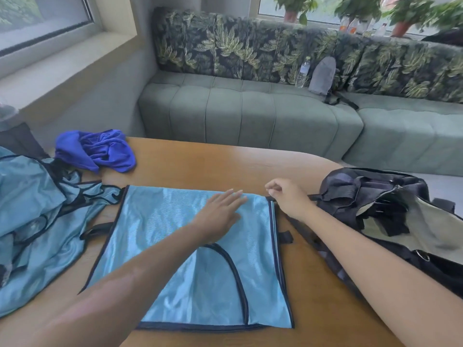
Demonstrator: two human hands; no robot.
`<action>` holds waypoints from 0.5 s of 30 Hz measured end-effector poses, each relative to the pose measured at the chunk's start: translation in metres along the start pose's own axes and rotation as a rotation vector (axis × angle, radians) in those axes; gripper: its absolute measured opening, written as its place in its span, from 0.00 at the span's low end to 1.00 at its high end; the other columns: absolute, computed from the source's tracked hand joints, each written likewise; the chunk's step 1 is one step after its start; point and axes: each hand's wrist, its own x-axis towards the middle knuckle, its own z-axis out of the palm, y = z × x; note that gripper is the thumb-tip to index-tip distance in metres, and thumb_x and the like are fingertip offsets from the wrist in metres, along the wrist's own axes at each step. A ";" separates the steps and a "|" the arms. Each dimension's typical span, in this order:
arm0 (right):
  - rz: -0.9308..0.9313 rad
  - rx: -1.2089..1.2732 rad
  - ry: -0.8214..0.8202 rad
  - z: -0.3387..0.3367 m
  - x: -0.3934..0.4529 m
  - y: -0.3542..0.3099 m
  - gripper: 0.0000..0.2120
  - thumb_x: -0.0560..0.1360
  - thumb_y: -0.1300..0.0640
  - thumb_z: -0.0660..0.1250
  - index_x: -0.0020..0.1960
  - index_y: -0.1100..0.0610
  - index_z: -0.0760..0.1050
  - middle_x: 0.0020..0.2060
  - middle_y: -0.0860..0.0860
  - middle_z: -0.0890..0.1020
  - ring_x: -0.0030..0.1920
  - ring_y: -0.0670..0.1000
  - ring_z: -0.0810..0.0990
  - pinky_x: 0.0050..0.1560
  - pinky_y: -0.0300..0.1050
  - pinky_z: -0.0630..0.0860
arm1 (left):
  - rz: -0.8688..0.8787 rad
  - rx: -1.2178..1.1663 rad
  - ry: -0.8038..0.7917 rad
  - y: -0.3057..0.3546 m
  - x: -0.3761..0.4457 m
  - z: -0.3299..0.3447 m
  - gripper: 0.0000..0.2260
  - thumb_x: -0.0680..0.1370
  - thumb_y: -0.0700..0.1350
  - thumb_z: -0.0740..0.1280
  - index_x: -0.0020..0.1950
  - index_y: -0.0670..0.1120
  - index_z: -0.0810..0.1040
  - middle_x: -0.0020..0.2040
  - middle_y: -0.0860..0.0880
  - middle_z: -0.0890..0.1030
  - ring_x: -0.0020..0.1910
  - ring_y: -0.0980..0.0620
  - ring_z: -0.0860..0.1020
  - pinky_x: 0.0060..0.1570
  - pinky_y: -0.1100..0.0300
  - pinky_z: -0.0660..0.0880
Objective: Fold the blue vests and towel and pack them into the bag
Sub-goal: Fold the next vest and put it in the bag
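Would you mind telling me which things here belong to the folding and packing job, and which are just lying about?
Part of the job:
flat vest, under the left hand
right hand at its corner
heap of vests
blue towel
bag

Just lying about:
water bottle
grey pouch
sofa
potted plants

Wooden table (200, 166) bears vests (175, 246), towel (100, 149), bag (390, 211).

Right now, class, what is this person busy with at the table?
A person is folding a light blue vest laid flat on the wooden table. The left hand presses flat on it while the right hand pinches its far right corner. More vests lie heaped at the left, a crumpled dark blue towel sits beyond them, and the open bag waits at the right.
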 end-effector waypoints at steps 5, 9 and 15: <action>0.034 -0.076 -0.240 0.004 0.033 0.007 0.10 0.78 0.59 0.71 0.59 0.58 0.79 0.53 0.51 0.83 0.54 0.51 0.79 0.61 0.45 0.74 | -0.016 0.109 -0.103 0.005 0.009 0.017 0.32 0.79 0.64 0.34 0.83 0.60 0.43 0.84 0.54 0.42 0.83 0.50 0.41 0.79 0.46 0.40; -0.009 -0.256 -0.330 0.003 0.042 0.007 0.07 0.76 0.55 0.73 0.53 0.50 0.80 0.44 0.43 0.80 0.48 0.48 0.79 0.54 0.45 0.73 | -0.022 0.132 -0.039 0.003 0.007 0.024 0.27 0.84 0.61 0.39 0.83 0.60 0.42 0.84 0.55 0.41 0.83 0.51 0.40 0.80 0.45 0.42; -0.065 -0.342 -0.353 -0.011 0.039 0.003 0.04 0.78 0.57 0.67 0.46 0.50 0.80 0.43 0.43 0.80 0.44 0.46 0.78 0.38 0.35 0.70 | -0.022 0.129 -0.007 0.003 0.006 0.025 0.26 0.85 0.60 0.41 0.83 0.60 0.42 0.84 0.55 0.42 0.82 0.52 0.40 0.80 0.47 0.40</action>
